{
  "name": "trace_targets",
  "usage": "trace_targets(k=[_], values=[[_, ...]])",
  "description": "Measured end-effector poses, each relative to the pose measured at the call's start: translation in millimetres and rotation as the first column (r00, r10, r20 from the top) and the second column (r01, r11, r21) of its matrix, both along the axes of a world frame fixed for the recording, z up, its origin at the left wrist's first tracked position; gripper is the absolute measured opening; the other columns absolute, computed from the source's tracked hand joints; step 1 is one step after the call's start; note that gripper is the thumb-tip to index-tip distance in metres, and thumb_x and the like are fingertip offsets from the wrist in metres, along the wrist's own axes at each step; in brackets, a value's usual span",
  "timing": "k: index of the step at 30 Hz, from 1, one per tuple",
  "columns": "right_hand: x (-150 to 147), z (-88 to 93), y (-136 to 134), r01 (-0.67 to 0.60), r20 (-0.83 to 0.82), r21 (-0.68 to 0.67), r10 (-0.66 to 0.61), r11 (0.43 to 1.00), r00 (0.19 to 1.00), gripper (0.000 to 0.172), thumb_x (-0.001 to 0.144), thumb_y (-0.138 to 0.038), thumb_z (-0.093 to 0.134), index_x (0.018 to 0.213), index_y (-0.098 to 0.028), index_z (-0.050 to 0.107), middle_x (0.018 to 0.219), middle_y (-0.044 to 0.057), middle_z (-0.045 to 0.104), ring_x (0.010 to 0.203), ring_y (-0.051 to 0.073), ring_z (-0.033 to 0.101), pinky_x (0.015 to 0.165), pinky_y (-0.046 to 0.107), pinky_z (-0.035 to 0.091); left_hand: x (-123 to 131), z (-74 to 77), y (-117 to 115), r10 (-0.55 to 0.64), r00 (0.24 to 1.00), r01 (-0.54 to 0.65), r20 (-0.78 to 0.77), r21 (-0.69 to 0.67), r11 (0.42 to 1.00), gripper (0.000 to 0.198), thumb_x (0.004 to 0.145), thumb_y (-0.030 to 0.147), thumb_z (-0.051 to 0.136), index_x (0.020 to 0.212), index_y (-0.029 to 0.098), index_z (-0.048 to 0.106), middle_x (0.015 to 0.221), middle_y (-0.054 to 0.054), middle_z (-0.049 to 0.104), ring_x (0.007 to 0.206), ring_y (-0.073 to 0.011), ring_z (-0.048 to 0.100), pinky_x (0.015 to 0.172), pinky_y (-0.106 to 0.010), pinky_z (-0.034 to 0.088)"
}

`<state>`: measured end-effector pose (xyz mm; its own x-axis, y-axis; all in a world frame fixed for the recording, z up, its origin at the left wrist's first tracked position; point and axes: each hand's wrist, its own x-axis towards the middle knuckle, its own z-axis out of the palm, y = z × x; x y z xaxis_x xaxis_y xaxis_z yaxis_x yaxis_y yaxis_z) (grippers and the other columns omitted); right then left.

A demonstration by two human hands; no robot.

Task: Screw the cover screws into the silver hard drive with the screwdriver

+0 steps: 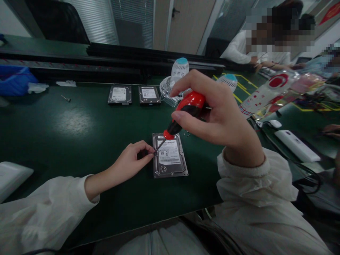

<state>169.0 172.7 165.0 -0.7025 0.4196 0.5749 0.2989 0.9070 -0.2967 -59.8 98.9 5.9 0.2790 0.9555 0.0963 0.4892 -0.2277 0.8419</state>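
Head view: my right hand (pixel 221 113) grips the screwdriver (pixel 191 110), tip at the left edge of the hard drive (pixel 169 156) before me; whether my left hand (pixel 132 157) pinches anything there, I cannot tell. Apparent screws (pixel 188 134) lie loose beside the drive's far-right corner; work appears partway, cover (pixel 172 169) still on.

The screwdriver handle (pixel 196 100) looks glossy plastic, the drive (pixel 170 157) metal

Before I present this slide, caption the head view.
Right hand angles a screwdriver across a hard drive, left fingers at its edge.
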Motion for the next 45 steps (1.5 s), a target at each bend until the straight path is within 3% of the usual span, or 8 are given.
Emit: trace_targets(k=[3, 9, 17, 25, 29, 34, 41, 45], values=[[0.5, 1.2, 0.0, -0.056, 0.03, -0.004, 0.056, 0.998, 0.998, 0.03, 0.09, -0.041, 0.06, 0.11, -0.02, 0.057, 0.093, 0.001, 0.058, 0.071, 0.013, 0.044, 0.068, 0.031, 0.037, 0.1, 0.1, 0.0, -0.006, 1.0, 0.006, 0.01, 0.005, 1.0, 0.015, 0.097, 0.034, 0.061, 0.099, 0.023, 0.071, 0.1, -0.002, 0.072, 0.093, -0.0222, 0.068, 0.088, -0.04, 0.05], [0.2, 1.7, -2.0, 0.029, -0.001, -0.039, -0.029, 0.999, 1.0, 0.023, 0.094, -0.042, 0.061, 0.101, -0.02, 0.057, 0.081, -0.002, 0.054, 0.066, 0.011, 0.043, 0.068, 0.03, 0.036, 0.7, 1.4, -0.5, 0.006, 1.0, -0.006, 0.003, 0.005, 1.0, 0.014, 0.096, 0.033, 0.061, 0.097, 0.023, 0.071, 0.099, -0.002, 0.071, 0.093, -0.0225, 0.067, 0.087, -0.04, 0.05], [1.3, -0.1, 2.5, -0.043, -0.017, -0.055, 0.043, 0.998, 0.999, 0.028, 0.094, -0.046, 0.059, 0.104, -0.02, 0.057, 0.081, -0.002, 0.052, 0.068, 0.012, 0.043, 0.07, 0.031, 0.039, -0.4, 1.6, 0.1, -0.003, 1.0, 0.003, -0.006, -0.009, 1.0, 0.015, 0.097, 0.034, 0.061, 0.099, 0.023, 0.071, 0.101, -0.002, 0.072, 0.094, -0.0225, 0.068, 0.089, -0.041, 0.05], [1.4, 0.2, 3.4, -0.094, -0.013, -0.053, 0.094, 0.994, 0.996, 0.043, 0.091, -0.06, 0.06, 0.107, -0.02, 0.056, 0.1, 0.003, 0.059, 0.078, 0.014, 0.049, 0.074, 0.032, 0.043, 0.4, 3.2, -0.9, -0.005, 1.0, 0.005, -0.004, 0.005, 1.0, 0.014, 0.097, 0.033, 0.061, 0.097, 0.023, 0.071, 0.101, -0.003, 0.072, 0.094, -0.0224, 0.067, 0.088, -0.04, 0.051], [0.1, -0.6, 1.5, -0.015, -0.038, -0.046, 0.013, 0.999, 0.999, 0.033, 0.093, -0.052, 0.063, 0.099, -0.021, 0.056, 0.088, 0.001, 0.058, 0.074, 0.013, 0.048, 0.074, 0.03, 0.043, 1.0, 3.9, -0.7, 0.004, 1.0, -0.004, 0.002, -0.001, 1.0, 0.013, 0.096, 0.032, 0.062, 0.097, 0.023, 0.071, 0.098, -0.002, 0.072, 0.092, -0.0221, 0.067, 0.086, -0.039, 0.051], [0.6, 1.1, 0.1, -0.071, -0.034, -0.049, 0.069, 0.996, 0.997, 0.029, 0.083, -0.036, 0.063, 0.105, -0.02, 0.054, 0.104, 0.004, 0.057, 0.075, 0.013, 0.046, 0.071, 0.032, 0.04, 1.0, 3.3, -0.8, 0.004, 1.0, -0.004, 0.001, 0.002, 1.0, 0.014, 0.096, 0.034, 0.062, 0.097, 0.023, 0.071, 0.097, -0.002, 0.072, 0.09, -0.0219, 0.068, 0.085, -0.039, 0.05], [0.3, 0.4, 1.0, -0.01, -0.028, -0.019, 0.009, 1.0, 1.0, 0.02, 0.09, -0.039, 0.063, 0.092, -0.021, 0.056, 0.081, -0.001, 0.053, 0.068, 0.012, 0.042, 0.069, 0.031, 0.036, 1.2, 3.7, -0.6, 0.006, 1.0, -0.006, -0.011, 0.001, 1.0, 0.014, 0.096, 0.033, 0.061, 0.097, 0.023, 0.071, 0.099, -0.003, 0.073, 0.093, -0.0226, 0.068, 0.088, -0.04, 0.051], [1.1, 1.4, 1.7, -0.072, -0.011, -0.016, 0.072, 0.997, 0.997, 0.023, 0.085, -0.037, 0.063, 0.098, -0.02, 0.057, 0.088, 0.001, 0.055, 0.072, 0.013, 0.043, 0.071, 0.032, 0.036, 1.1, 2.8, -0.8, 0.002, 1.0, -0.002, -0.01, 0.0, 1.0, 0.015, 0.096, 0.033, 0.061, 0.097, 0.023, 0.071, 0.098, -0.003, 0.072, 0.092, -0.0225, 0.068, 0.086, -0.039, 0.051]])
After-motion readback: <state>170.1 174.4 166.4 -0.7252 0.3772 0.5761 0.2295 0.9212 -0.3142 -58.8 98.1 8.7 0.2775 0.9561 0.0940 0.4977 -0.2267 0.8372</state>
